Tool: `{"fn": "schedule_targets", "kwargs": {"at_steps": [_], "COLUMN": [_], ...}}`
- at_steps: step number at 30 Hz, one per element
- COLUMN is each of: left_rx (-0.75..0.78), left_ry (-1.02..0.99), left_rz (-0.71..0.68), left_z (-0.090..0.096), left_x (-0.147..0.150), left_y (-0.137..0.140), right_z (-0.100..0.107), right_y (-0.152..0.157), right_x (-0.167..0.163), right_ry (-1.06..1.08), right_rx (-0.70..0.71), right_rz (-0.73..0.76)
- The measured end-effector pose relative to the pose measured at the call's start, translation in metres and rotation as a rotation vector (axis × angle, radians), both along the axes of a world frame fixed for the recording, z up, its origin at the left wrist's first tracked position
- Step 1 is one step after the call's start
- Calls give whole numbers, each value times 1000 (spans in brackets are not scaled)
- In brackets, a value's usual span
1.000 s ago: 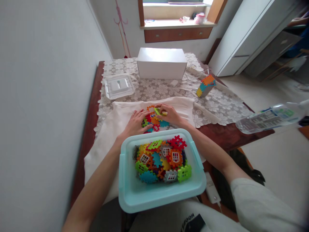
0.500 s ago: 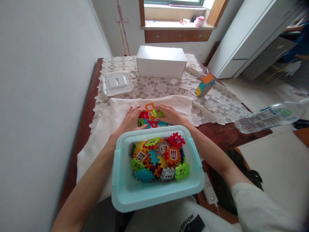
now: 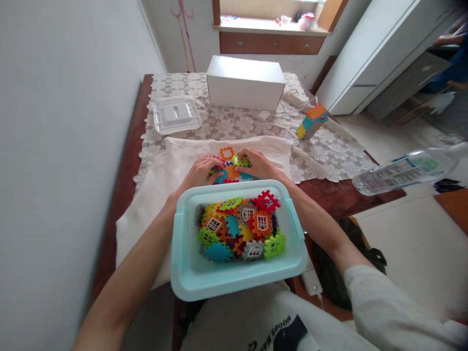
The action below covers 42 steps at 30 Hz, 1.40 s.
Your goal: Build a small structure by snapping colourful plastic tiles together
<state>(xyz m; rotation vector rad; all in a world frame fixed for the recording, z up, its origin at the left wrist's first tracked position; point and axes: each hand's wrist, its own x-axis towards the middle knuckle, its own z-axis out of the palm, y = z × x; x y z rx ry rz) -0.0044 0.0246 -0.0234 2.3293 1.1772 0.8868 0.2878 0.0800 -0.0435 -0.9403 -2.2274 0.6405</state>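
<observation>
Just beyond the tub, my right hand [image 3: 258, 164] is closed on a lime-green interlocking building block [image 3: 241, 160], pinched at its right side. My left hand [image 3: 202, 171] has its fingers curled on the left side of the pile of blocks; a red block [image 3: 215, 159] and dark green and blue ones show at its fingertips, partly covered. Between the hands lie an orange block [image 3: 231, 171] and a blue one. An orange window-shaped block [image 3: 227, 153] rests behind them on the white cloth [image 3: 183, 151]. Close to my body is a light-blue tub [image 3: 239, 287] holding many colourful blocks.
A white box [image 3: 244, 90] stands at the back of the table, with a clear plastic lid [image 3: 177, 115] to its left. An assembled block structure [image 3: 312, 122] stands on the right. A plastic bottle [image 3: 405, 170] is at the right edge. Part of another person shows far right.
My left hand's fingers have curled in from a spread pose onto the blocks. My right hand now shows the lime-green block more plainly. The view has tipped slightly downward.
</observation>
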Motion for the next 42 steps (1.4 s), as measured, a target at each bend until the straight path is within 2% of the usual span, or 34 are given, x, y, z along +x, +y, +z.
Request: {"fn": "schedule_targets", "kwargs": {"at_steps": [4, 7, 9, 11, 13, 15, 19, 21, 23, 26, 28, 30, 32, 34, 38, 42], "left_rx": [-24, -48, -49, -33, -21, -20, -18, -17, -23, -37, -42, -42, -37, -41, -78, -64], "left_ry": [25, 42, 63, 90, 107, 112, 101, 83, 70, 49, 30, 13, 0, 6, 21, 46], "left_rz": [-21, -37, -56, -80, -76, -53, -25, -16, -9, -6, -3, 1, 8, 19, 31, 5], "left_z": [4, 5, 4, 2, 0, -2, -1, -1, 0, 0, 0, 1, 2, 2, 2, -1], "left_x": [2, 2, 0, -2, -2, -1, 2, 2, 2, 0, -1, 0, 2, 3, 5, 4], "left_y": [-2, -2, -1, 1, 2, 4, 3, 3, 3, 4, 5, 4, 2, -1, -2, -3], "right_z": [4, 9, 14, 21, 31, 43, 61, 63, 60, 54, 49, 42, 33, 22, 5, 0], "right_y": [-2, -4, -5, -8, -13, -20, -31, -31, -29, -25, -25, -27, -28, -26, -16, -13], "right_x": [-3, -9, -12, -12, -8, -2, 3, -2, -9, -16, -17, -15, -13, -13, -15, -17], "right_ry": [91, 253, 420, 629, 805, 881, 689, 610, 638, 697, 588, 352, 90, -71, -94, -59], "right_rx": [-41, -105, -221, -412, -616, -732, -722, -699, -677, -606, -479, -283, -91, 19, 54, 64], "right_rz": [17, -4, -8, 38, 170, 376, 788, 881, 826, 495, 258, 101, 61, 85, 105, 60]}}
